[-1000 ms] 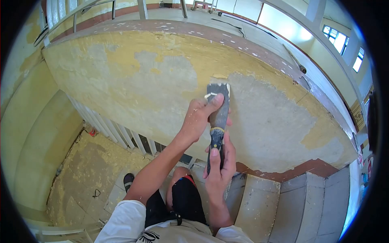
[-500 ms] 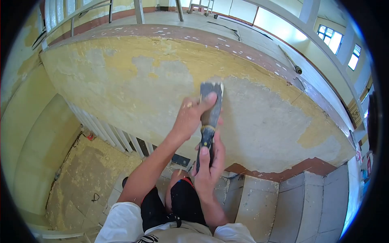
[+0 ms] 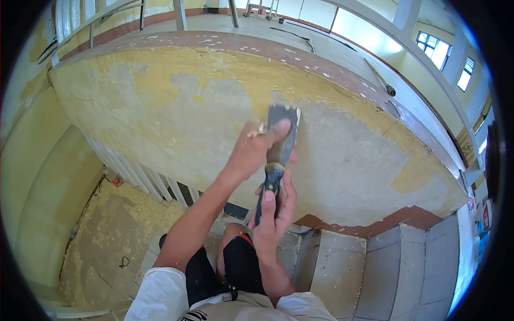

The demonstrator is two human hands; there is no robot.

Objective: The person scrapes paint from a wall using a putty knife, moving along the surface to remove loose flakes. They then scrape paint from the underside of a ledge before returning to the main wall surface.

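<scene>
A paint scraper (image 3: 281, 147) with a wide grey blade and a dark handle points up toward the wall (image 3: 342, 160). Its handle sits in my right hand (image 3: 274, 219), thumb on the near face and fingers wrapped round. Higher up, my left hand (image 3: 251, 152) is closed on the blade, thumb flat across its face and fingers behind it. The blade's tip overlaps the edge where yellow paint (image 3: 259, 80) meets a bare grey patch. Pale paint flakes cling to the left hand near the knuckles.
Tiled steps (image 3: 342, 262) descend at lower right. Paint chips litter the floor (image 3: 101, 241) at lower left, beside white balusters (image 3: 155, 182). Above the wall, a long-handled tool (image 3: 381, 77) lies on the upper floor beneath a white railing (image 3: 375, 24).
Both hands and the scraper have shifted slightly; the blade now tilts more to the right and its tip sits a little higher. More flakes show by my left knuckles.
</scene>
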